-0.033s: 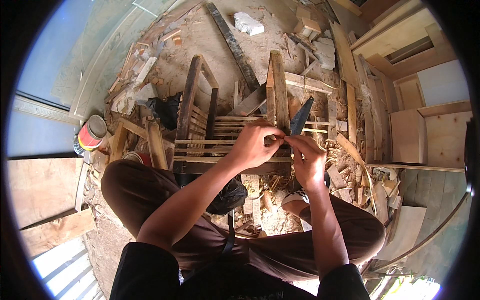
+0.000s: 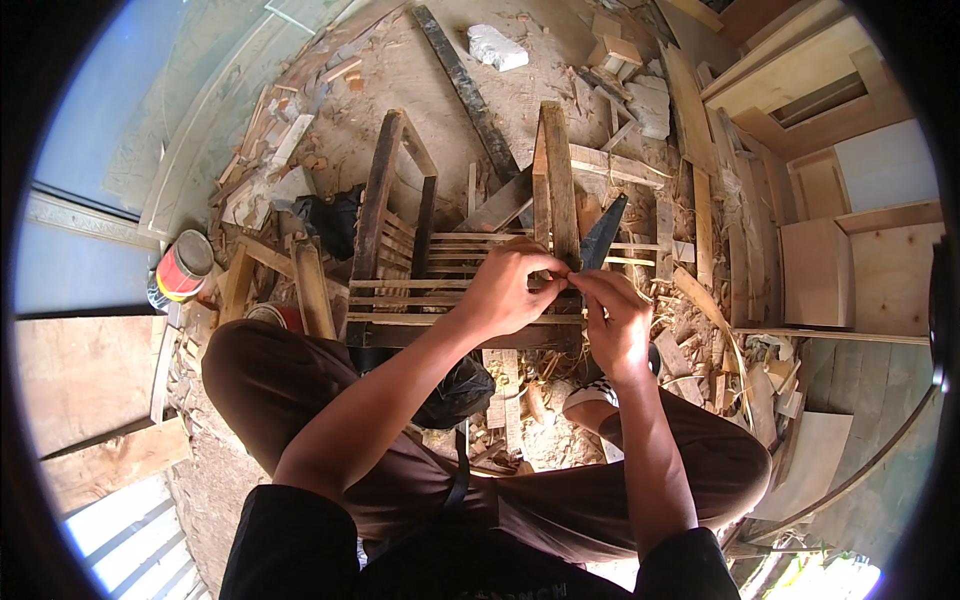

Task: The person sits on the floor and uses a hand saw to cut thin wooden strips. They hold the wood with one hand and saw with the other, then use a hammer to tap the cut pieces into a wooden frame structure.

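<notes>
My left hand (image 2: 515, 288) and my right hand (image 2: 615, 318) meet fingertip to fingertip above the slatted wooden frame (image 2: 420, 318). Both are closed in a pinch; whatever lies between the fingertips is too small to make out. Thin pale slats run across the frame between dark, worn posts. Just beyond my right fingers, a dark saw blade (image 2: 602, 233) points up and to the right beside a tall wooden post (image 2: 560, 180). The blade's lower end is hidden behind my hand.
A red and yellow tin (image 2: 186, 264) stands at the left. Black plastic bags (image 2: 455, 395) lie by my legs and behind the frame. A long dark beam (image 2: 465, 90) and a white block (image 2: 497, 47) lie farther off. Wood scraps cover the ground; wooden cabinets (image 2: 820, 270) line the right.
</notes>
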### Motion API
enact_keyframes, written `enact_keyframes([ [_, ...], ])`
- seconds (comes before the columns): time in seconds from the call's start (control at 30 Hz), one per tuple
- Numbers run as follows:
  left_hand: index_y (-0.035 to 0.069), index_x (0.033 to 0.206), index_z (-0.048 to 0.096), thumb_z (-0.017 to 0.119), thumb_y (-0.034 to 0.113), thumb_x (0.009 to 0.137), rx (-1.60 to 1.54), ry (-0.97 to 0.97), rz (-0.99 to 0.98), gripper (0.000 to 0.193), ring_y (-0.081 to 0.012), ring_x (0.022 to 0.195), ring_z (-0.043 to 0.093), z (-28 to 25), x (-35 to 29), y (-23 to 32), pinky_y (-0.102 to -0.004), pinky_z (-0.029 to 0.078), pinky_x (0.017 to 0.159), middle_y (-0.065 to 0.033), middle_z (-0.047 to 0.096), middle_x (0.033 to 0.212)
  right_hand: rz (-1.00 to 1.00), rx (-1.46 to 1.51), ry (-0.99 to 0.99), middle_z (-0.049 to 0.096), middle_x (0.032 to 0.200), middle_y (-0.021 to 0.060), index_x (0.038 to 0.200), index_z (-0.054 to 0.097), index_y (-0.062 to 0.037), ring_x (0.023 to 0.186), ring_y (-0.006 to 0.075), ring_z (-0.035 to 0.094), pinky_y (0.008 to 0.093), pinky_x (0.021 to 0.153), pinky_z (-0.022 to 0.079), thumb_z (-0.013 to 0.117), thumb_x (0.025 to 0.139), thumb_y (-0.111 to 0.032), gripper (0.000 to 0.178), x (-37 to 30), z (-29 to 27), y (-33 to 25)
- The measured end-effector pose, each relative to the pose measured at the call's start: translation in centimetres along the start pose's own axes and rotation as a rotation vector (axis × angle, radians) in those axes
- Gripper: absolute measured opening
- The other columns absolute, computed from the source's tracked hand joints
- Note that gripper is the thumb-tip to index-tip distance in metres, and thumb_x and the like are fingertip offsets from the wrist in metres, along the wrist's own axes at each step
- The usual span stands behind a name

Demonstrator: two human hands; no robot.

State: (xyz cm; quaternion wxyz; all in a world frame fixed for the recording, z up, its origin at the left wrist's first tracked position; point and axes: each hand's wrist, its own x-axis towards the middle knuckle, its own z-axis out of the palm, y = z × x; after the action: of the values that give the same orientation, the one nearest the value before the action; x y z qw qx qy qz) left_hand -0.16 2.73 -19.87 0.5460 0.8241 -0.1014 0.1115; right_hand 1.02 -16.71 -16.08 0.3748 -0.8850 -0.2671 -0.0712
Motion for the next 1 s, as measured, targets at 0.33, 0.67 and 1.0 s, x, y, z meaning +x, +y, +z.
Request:
enact_keyframes([
  [0.33,0.004,0.091,0.079,0.084,0.015,0.081,0.054,0.026,0.016,0.016,-0.0311,0.083,0.072,0.3,0.6,-0.2,-0.0403,0.058,0.077,-0.0121,0.075,0.091,-0.006,0.025,0.028,0.075,0.107,0.0112,0.106,0.08,-0.0028,0.095,0.0251,0.074,0.0335,0.083,0.059,0.07,0.086,0.013,0.027,0.2,0.2,0.2],
  [0.67,0.006,0.09,0.08,0.084,0.012,0.079,0.076,0.068,0.029,0.013,-0.0295,0.08,0.074,0.8,0.7,-0.1,-0.0387,0.059,0.074,-0.0087,0.077,0.091,0.015,0.084,0.021,0.073,0.11,0.0127,0.11,0.078,-0.0038,0.095,0.0289,0.074,0.0357,0.082,0.059,0.069,0.089,0.008,0.026,0.1,0.1,0.3],
  [1.0,0.005,0.09,0.081,0.081,0.008,0.084,0.117,0.074,0.081,0.007,-0.0261,0.079,0.074,0.9,0.7,0.0,-0.036,0.059,0.073,-0.0083,0.079,0.092,0.708,0.458,0.44,0.074,0.092,0.0122,0.114,0.072,0.0043,0.076,0.0161,0.071,0.0316,0.071,0.063,0.055,0.106,-0.012,0.025,-1.6,-2.1,10.5],
])
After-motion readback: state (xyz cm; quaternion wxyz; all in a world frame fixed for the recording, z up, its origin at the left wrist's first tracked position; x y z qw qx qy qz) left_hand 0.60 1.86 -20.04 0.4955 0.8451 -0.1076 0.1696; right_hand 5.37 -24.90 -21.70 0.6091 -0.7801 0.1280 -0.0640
